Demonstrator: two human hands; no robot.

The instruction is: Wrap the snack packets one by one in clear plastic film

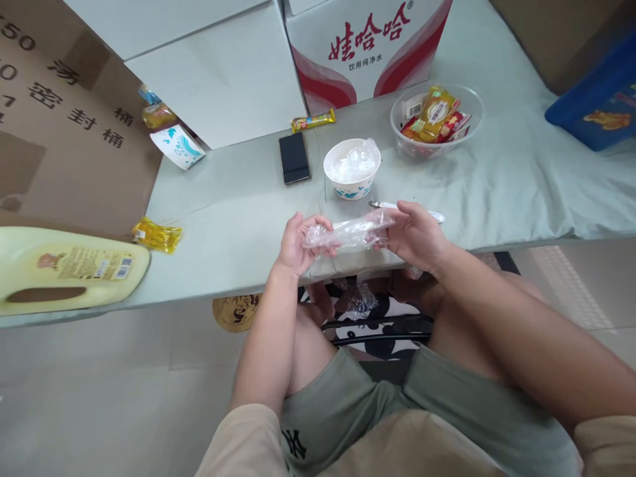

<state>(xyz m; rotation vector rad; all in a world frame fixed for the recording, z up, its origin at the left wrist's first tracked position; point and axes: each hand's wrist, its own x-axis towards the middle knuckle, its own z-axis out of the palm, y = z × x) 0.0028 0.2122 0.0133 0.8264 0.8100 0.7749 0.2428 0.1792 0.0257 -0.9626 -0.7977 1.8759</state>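
Note:
My left hand [298, 242] and my right hand [416, 233] hold the two ends of a long clear plastic wrapper [350, 232] with something pale inside, just above the table's front edge. Behind it stands a white paper bowl [352, 169] stuffed with crumpled clear plastic. A thin metal tool [380, 205] lies on the cloth beside my right hand. Further back, a clear plastic bowl [464, 99] holds several wrapped snacks.
A black phone [294, 157] lies left of the paper bowl, a yellow snack bar [313, 120] behind it. A yellow jug [64, 267] and a yellow packet [157, 235] lie at left. A red-and-white carton [368, 43], cardboard [64, 119], and a blue crate [596, 99] ring the table [521, 185].

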